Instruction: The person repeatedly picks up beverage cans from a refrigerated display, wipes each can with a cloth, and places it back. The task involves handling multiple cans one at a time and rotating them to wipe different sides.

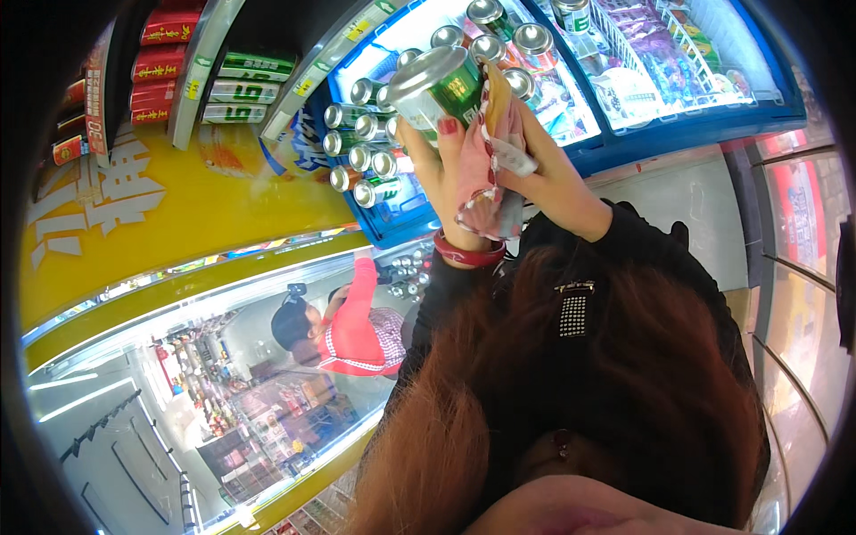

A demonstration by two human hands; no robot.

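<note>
A large green and white metal can [438,83] with a silver end is raised over the corner of a blue-edged freezer. My left hand [447,175] holds it from below, a red-nailed thumb against its side and a red bangle on the wrist. My right hand [552,174] holds a pink and yellow cloth [476,164] with a scalloped edge, pressed to the can's right side. The cloth hides some of the fingers. Behind and left of the can, several smaller-looking cans [384,164] stand in a group by the freezer corner, with more [487,48] further back.
The blue freezer rim [695,130] runs to the right, with wire baskets of packaged goods inside. Shelves of red cans [160,63] and green cans [249,87] are at upper left. Below a yellow panel [267,194], a mirror-like surface shows a person in a red top.
</note>
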